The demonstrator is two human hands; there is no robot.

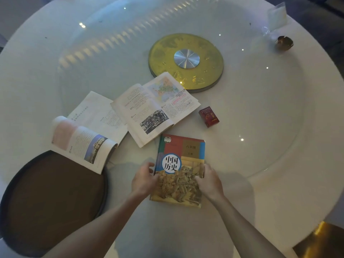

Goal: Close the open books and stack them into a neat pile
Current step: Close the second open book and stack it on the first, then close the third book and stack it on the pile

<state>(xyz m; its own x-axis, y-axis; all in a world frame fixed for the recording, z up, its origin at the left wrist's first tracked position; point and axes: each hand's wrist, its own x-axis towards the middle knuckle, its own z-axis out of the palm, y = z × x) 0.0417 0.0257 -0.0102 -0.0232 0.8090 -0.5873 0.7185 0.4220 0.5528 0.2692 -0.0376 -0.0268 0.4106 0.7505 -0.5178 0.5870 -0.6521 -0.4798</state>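
Note:
A closed history textbook (183, 155) with a colourful cover lies flat on the white round table (260, 192) in front of me. My left hand (144, 178) grips its left edge and my right hand (209, 180) grips its right edge. Behind it lies an open book (154, 108) showing a map and a black-and-white photo. To the left rests a second open book (87, 133), its near pages curled upward, its corner overlapping a dark tray.
A round dark brown tray (46, 198) sits at the near left. A small red box (208, 116) lies right of the open book. A gold turntable hub (186, 61) marks the table centre under a glass disc. A small brown object (283, 42) sits far right.

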